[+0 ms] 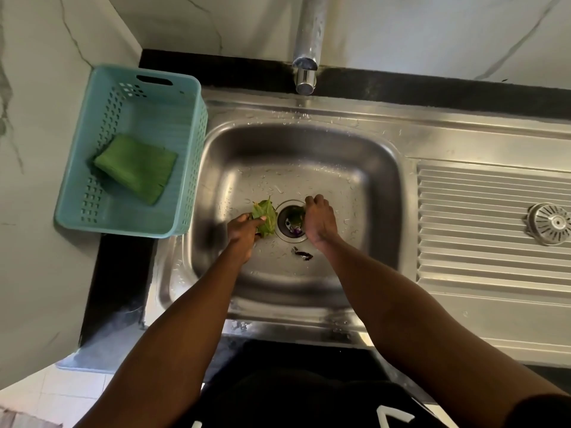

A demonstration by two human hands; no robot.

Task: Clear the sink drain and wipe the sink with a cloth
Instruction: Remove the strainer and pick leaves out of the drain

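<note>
Head view, left hand (244, 231) gripping leaves (265, 218) just left of drain (290, 222), leaf tips pointing toward back wall, right hand (319, 219) fingers curling into drain opening, pinching debris, folded cloth (136, 168) lying diagonal in basket (92, 180) left of sink (370, 156).

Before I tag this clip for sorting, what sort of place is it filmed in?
Most likely a home kitchen. A stainless steel sink with a ribbed draining board sits under a tap against marble-look walls, and a teal basket beside it holds a folded green cloth.
</note>
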